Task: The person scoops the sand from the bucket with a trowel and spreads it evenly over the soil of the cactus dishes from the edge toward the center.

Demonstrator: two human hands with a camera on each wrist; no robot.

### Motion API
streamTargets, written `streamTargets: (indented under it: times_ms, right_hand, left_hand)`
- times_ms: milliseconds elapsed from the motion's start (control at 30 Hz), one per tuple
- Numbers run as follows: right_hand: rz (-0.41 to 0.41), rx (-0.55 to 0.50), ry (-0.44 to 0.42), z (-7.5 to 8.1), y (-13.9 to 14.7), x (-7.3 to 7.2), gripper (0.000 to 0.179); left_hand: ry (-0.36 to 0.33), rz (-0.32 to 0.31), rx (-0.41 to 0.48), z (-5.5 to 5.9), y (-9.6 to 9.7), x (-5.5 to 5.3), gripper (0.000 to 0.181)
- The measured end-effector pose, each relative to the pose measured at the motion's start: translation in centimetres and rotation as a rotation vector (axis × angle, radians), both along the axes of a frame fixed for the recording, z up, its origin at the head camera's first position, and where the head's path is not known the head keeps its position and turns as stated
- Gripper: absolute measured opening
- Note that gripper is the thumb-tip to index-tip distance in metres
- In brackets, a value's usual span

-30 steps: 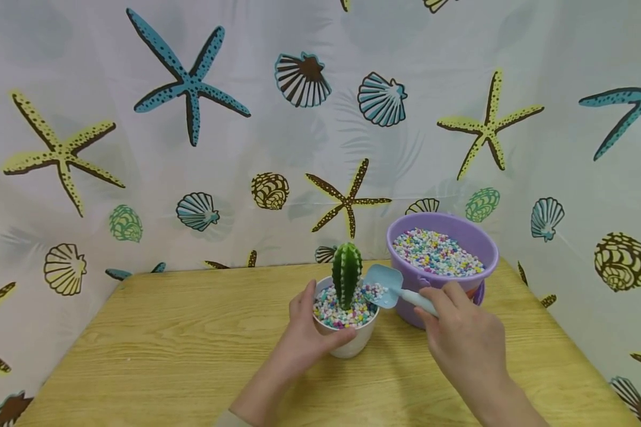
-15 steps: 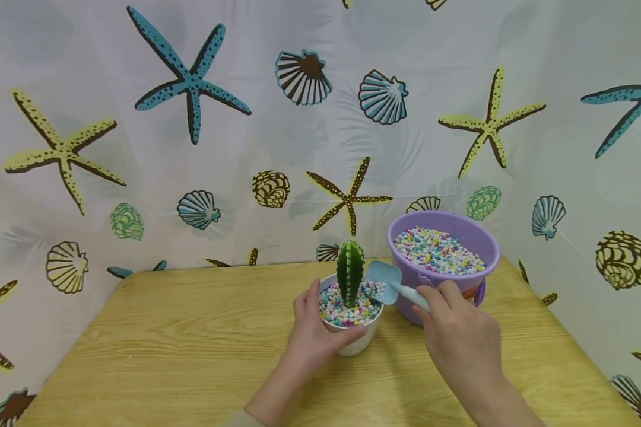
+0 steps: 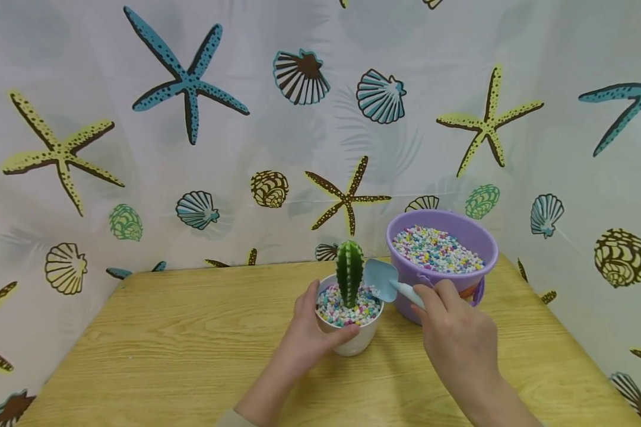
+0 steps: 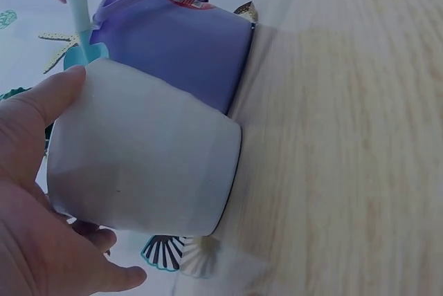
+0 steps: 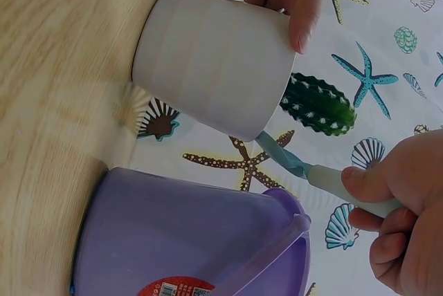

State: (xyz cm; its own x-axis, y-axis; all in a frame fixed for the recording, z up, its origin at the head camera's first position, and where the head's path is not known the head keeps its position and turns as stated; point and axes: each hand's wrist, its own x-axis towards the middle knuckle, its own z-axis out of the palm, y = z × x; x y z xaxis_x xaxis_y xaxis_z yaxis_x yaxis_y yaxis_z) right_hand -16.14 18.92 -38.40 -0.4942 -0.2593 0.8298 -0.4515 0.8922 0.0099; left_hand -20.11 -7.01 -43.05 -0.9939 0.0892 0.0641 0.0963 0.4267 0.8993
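Over the right rim of this tapered white pot [image 3: 360, 341] slants the pale-blue plastic scoop [image 3: 381, 279] my right hand [image 3: 459, 335] grips; my left hand [image 3: 308, 332] clasps the pot's left side.

One each: cactus [image 3: 349, 273], pot [image 4: 145, 154], scoop [image 3: 381, 281], bucket [image 5: 173, 234]

White pot [image 3: 359, 340], upright, filled with multicoloured pellets [image 3: 332, 307] around an erect, ribbed green cactus [image 3: 349, 273]. Pale blue shovel [image 3: 382, 280], tilted, blade lowermost at the pot's right rim, handle higher.
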Motion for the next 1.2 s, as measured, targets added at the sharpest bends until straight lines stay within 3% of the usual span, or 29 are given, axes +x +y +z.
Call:
streamTargets:
  times_ms: [233, 500, 733, 1000, 1200]
  right_hand:
    - [0.004, -0.007, 0.048, 0.1, -0.1, 0.0, 0.048]
    - [0.005, -0.012, 0.071, 0.0, -0.2, 0.0, 0.043]
    - [0.015, -0.021, 0.112, 0.0, -0.3, 0.0, 0.04]
    - [-0.045, -0.047, 0.071, 0.3, 0.0, 0.1, 0.036]
    - [-0.091, -0.062, 0.071, 1.0, 0.8, 0.1, 0.031]
  left_hand:
    - [0.009, 0.034, -0.006, -0.1, 0.8, 0.5, 0.132]
    - [-0.033, -0.041, 0.015, 0.2, 0.0, -0.1, 0.128]
    - [-0.029, -0.024, 0.005, -0.1, -0.1, -0.6, 0.136]
    - [-0.002, -0.041, -0.007, -0.4, -0.1, -1.3, 0.132]
    - [-0.01, -0.08, 0.051, -0.8, 0.1, -1.8, 0.131]
